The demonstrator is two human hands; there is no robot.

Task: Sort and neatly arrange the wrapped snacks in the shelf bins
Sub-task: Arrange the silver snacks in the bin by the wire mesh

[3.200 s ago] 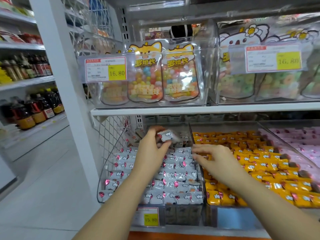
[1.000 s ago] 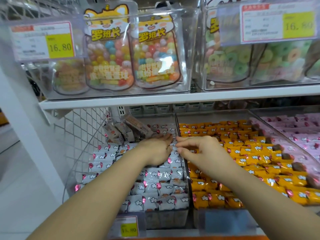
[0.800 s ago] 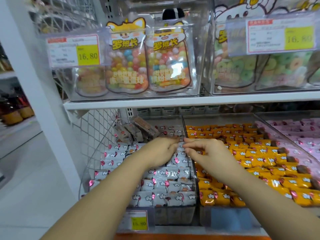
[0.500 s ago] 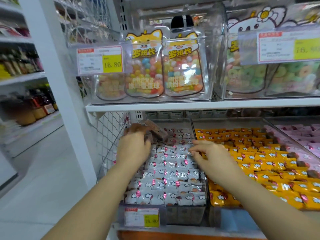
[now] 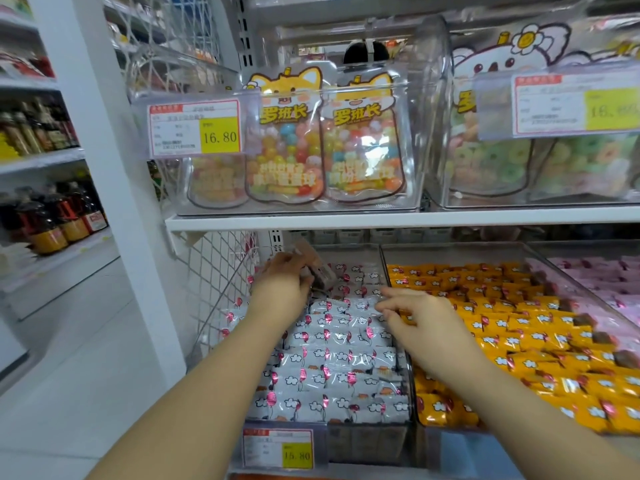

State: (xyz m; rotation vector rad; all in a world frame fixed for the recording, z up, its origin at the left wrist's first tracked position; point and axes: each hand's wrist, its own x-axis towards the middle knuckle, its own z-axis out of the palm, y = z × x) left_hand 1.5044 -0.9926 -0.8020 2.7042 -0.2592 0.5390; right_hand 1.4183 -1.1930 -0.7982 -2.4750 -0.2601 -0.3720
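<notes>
two hands: left hand (image 5: 282, 284), right hand (image 5: 424, 320). at least two brown packs (image 5: 322, 274) in the left fingers. three bins at finger level: white bin (image 5: 367, 441), orange bin (image 5: 450, 252), pink bin (image 5: 585, 251). two clear bins (image 5: 427, 109) above the fingers. three price tags (image 5: 194, 128).

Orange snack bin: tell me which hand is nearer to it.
Right. The right hand hangs over the left wall of the orange snack bin, fingers above the white snacks. The left hand grips brown packets farther left, at the back.
</notes>
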